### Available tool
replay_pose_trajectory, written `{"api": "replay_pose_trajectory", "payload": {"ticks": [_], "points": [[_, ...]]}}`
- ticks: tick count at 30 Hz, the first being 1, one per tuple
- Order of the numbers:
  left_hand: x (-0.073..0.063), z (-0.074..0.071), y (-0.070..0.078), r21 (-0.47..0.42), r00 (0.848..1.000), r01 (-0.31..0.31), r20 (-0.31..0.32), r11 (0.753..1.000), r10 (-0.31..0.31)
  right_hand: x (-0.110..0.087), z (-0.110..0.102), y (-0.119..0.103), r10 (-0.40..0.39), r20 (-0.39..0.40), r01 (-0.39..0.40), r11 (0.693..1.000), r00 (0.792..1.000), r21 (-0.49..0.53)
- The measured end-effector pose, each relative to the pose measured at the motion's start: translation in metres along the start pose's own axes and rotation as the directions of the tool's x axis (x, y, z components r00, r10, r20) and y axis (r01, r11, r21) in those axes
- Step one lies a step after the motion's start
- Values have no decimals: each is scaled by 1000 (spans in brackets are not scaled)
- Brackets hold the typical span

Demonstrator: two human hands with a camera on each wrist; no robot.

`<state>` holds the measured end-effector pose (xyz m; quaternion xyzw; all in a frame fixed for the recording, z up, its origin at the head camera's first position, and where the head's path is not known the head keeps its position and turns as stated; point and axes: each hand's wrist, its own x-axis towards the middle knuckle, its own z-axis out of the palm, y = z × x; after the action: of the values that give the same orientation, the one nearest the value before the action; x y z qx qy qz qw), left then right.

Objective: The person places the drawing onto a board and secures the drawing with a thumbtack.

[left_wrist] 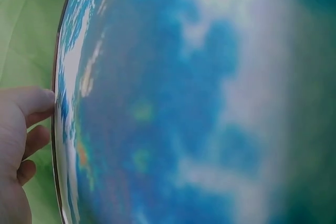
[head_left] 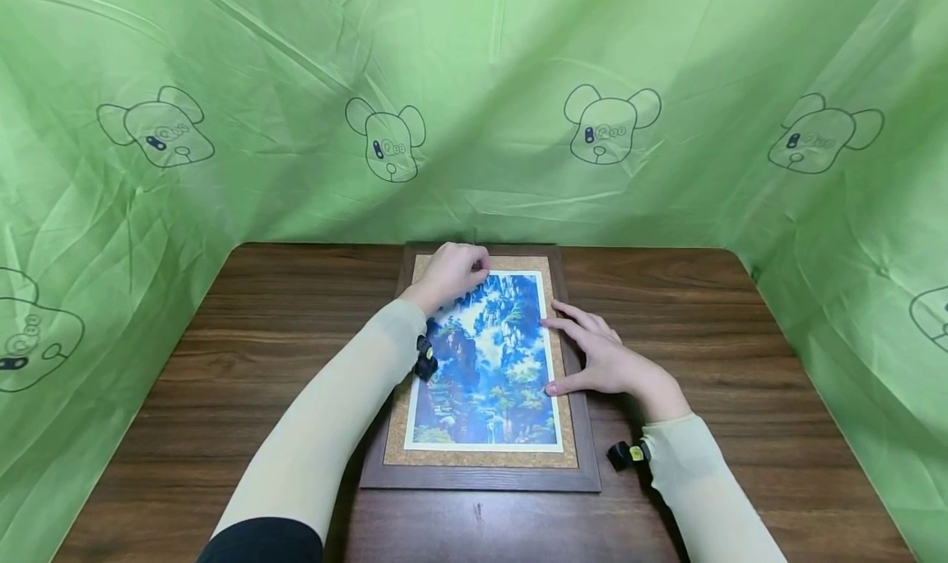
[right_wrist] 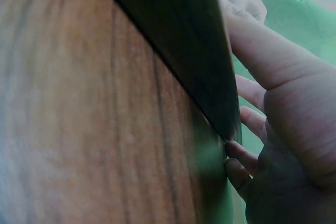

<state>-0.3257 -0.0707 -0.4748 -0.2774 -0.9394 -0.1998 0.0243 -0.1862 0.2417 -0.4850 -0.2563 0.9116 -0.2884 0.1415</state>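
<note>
A blue landscape print [head_left: 492,365] with a white border lies on a corkboard [head_left: 481,459] in a dark wooden frame [head_left: 481,479]. My left hand [head_left: 450,276] bends over the top of the print, its thumb and forefinger close together at the upper edge. Whether anything is pinched between them I cannot tell. In the left wrist view the fingertips of that hand [left_wrist: 18,145] meet the edge of the blue surface. With fingers spread, my right hand [head_left: 603,357] rests along the print's right border. Seen from the right wrist, this hand [right_wrist: 299,114] lies over the dark frame side [right_wrist: 184,40].
The frame lies on a brown wood-grain table [head_left: 689,324], its far end close to the table's back edge. Green cloth [head_left: 489,176] with printed bear heads hangs behind and on both sides. Black wrist cameras [head_left: 620,456] sit on the light sleeves.
</note>
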Motion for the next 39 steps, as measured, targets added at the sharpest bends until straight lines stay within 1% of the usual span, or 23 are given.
{"api": "replay_pose_trajectory", "payload": {"ticks": [8, 12, 17, 21, 24, 29, 34, 36, 39], "points": [[-2, -6, 0, 89, 998, -55, 20, 994, 53, 3, -1, -2, -3, 1, 3, 1000, 1000, -13], [-4, -8, -1, 109, 998, -52, 28, 993, 49, 5, -1, -3, -8, 3, 8, 1000, 1000, -15], [-5, -9, -3, 70, 998, -32, 53, 997, 28, 5, -1, -4, -8, 7, 8, 1000, 1000, -9], [-7, -10, -4, 12, 997, -31, 77, 999, 30, 5, -2, -3, -8, 5, 8, 1000, 1000, -4], [-8, -12, -4, -34, 994, -14, 105, 999, 18, 5, -2, -4, -8, 6, 8, 1000, 1000, -4], [-9, -14, -4, -57, 987, -3, 163, 998, 13, 4, -2, -5, 2, 12, -2, 1000, 1000, -1], [-10, -16, -4, -53, 978, -26, 207, 998, 36, 3, -1, -4, 4, 13, -5, 1000, 1000, 4], [-11, -17, -3, -45, 971, -38, 235, 998, 47, 2, -1, -3, 4, 12, -4, 1000, 1000, 4], [-15, -21, -2, -45, 956, -44, 288, 998, 55, 0, -2, -2, 5, 13, -5, 1000, 1000, 2]]}}
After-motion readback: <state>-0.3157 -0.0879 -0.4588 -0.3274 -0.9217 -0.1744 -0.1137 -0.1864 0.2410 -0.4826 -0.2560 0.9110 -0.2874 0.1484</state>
